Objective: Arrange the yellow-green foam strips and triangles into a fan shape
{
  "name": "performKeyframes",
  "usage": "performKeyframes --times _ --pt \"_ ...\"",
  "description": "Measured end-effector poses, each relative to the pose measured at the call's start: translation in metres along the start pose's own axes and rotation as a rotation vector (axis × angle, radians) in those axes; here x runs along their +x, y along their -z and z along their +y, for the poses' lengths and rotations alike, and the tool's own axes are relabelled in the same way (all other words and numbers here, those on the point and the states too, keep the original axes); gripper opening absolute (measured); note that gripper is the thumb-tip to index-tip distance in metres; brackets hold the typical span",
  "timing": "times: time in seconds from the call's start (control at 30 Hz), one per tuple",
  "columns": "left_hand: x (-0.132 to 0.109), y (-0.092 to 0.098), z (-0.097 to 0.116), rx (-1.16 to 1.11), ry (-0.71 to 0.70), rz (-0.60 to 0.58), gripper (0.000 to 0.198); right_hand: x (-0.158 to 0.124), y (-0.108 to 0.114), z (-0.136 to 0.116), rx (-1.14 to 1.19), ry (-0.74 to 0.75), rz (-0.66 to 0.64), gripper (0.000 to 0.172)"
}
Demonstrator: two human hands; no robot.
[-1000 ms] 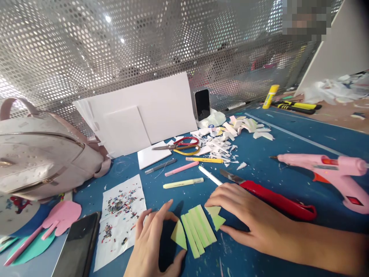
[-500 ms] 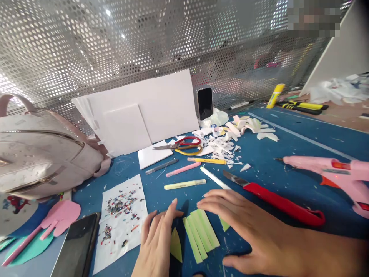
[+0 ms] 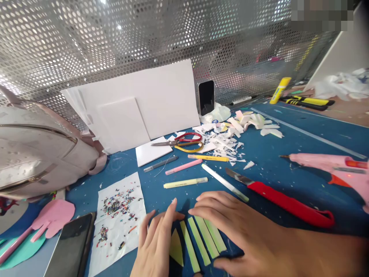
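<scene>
A blue work table (image 3: pixel 288 146) fills the view, backed by a perforated metal screen (image 3: pixel 86 38). White foam boards (image 3: pixel 150 100) lean against the screen, with a dark phone (image 3: pixel 206 97) propped upright just to their right. A pale pink backpack (image 3: pixel 37 150) sits at the left edge. On the right lie a pink glue gun (image 3: pixel 331 169) and, nearer the middle, a red-handled utility knife (image 3: pixel 285 204) with its blade pointing up and left. A white sheet sprinkled with glitter bits (image 3: pixel 118 219) lies left of centre, beside a second phone (image 3: pixel 70 246) lying flat and a pink paper cutout (image 3: pixel 52 219). Further back are red-handled scissors (image 3: pixel 181 141), a heap of white scraps (image 3: pixel 230 134), and a row of pens: grey (image 3: pixel 160 163), pink (image 3: pixel 183 166), yellow (image 3: pixel 208 157), pale yellow (image 3: pixel 185 182) and white (image 3: pixel 225 182). At the bottom centre, four light green paper strips (image 3: pixel 201 240) lie side by side on the table, with a curved green paper piece (image 3: pixel 175 246) just left of them. The person's left hand (image 3: pixel 155 246) is open, fingers spread flat, touching the curved piece. The right hand (image 3: pixel 236 231) is also open, palm down, its fingers laid across the upper ends of the strips; neither hand grips anything.
</scene>
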State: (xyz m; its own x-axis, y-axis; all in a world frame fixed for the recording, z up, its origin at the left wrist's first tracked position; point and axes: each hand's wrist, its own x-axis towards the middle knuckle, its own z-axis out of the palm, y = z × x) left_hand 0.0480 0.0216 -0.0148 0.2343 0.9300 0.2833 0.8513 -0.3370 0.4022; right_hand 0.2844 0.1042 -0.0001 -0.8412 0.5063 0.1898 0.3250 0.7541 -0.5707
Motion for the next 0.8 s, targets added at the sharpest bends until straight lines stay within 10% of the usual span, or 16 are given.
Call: performKeyframes --times 0.8 --pt "0.008 -0.008 0.002 -0.081 -0.066 0.004 0.080 -0.014 0.004 0.005 -0.103 -0.018 0.065 0.074"
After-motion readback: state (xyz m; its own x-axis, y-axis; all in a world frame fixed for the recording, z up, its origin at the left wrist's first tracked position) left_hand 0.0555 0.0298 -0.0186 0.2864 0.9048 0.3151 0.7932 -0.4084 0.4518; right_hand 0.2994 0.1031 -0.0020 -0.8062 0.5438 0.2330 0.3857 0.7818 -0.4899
